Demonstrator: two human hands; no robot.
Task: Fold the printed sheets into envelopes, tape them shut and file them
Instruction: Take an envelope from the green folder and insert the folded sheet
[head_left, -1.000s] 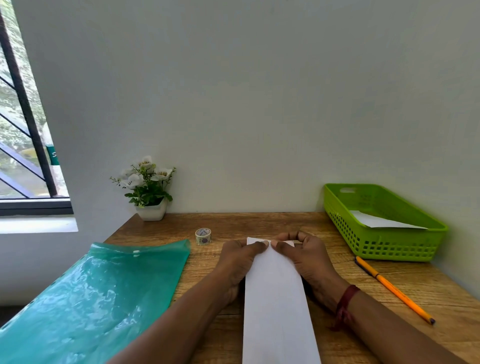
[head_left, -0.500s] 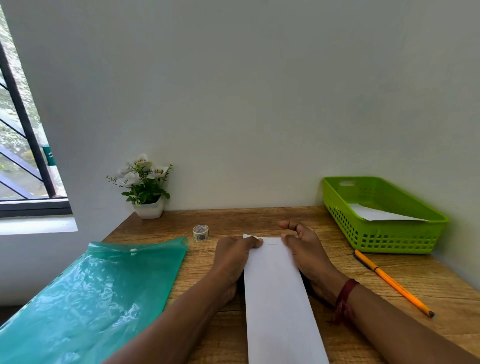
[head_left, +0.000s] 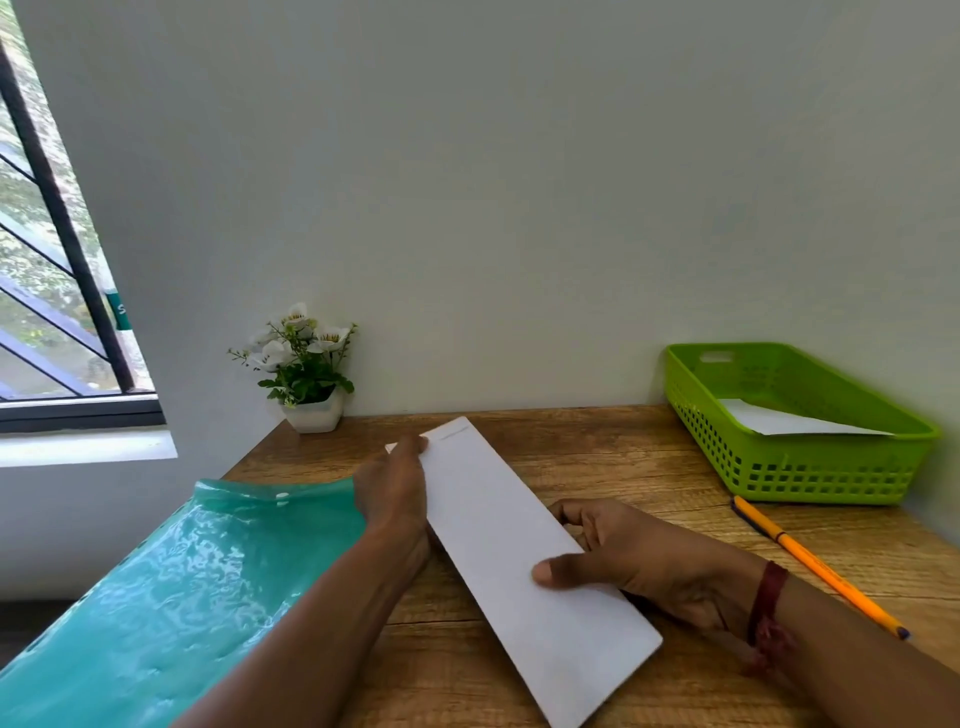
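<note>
Tips of right hand (head_left: 654, 564) fingers (head_left: 574, 512) hidden under folded sheet (head_left: 519, 545); teal folder (head_left: 182, 597) cut off by left and bottom edges.

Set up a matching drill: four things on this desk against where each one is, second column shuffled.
1 folded sheet
2 pencil
3 flower pot
4 plastic folder

A against the wall
B held by left hand and right hand
C overhanging the desk on its left
D beside the green basket, nearer the person

Pairs: 1-B, 2-D, 3-A, 4-C
</note>
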